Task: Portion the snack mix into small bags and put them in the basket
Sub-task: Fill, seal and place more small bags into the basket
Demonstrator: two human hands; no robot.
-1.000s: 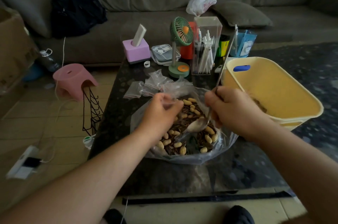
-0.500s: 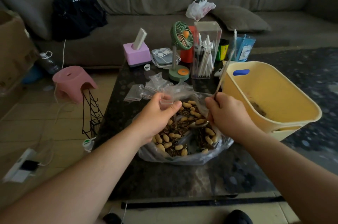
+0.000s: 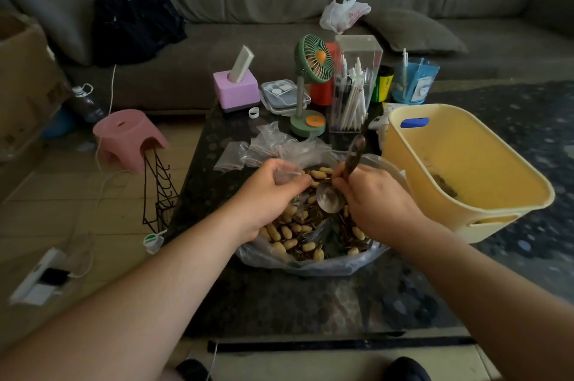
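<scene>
Since a second ago my right hand (image 3: pixel 377 199) has tipped the spoon (image 3: pixel 330 199): its long handle no longer points up toward the far end of the tabletop (image 3: pixel 279 296) but leans short and blurred over the big snack bag (image 3: pixel 306 264), and the bowl now looks empty, facing up between my hands. My left hand (image 3: pixel 268 191) has stayed at the big snack bag's left rim.

Largest first: the yellow basket (image 3: pixel 466 209) stands just right of the big snack bag, with something dark in its near corner that I judge to be a filled portion, though I cannot tell for sure. The big snack bag itself lies open on the tabletop, full of peanuts and dark seeds. Spare small bags (image 3: pixel 264 147) lie crumpled just behind it.

My left hand's fingers are curled, pinching a small clear bag (image 3: pixel 287 174) at its mouth. My right hand is closed round the spoon's handle.

What could go wrong: the small clear bag is thin and limp, so its mouth may fold shut under my pinch, and the next spoonful would scatter over the tabletop or drop back. The spoon looks wide against that opening, which makes spilling likelier. Tugging the big snack bag's floppy rim could also slump it and let mix slide out.
</scene>
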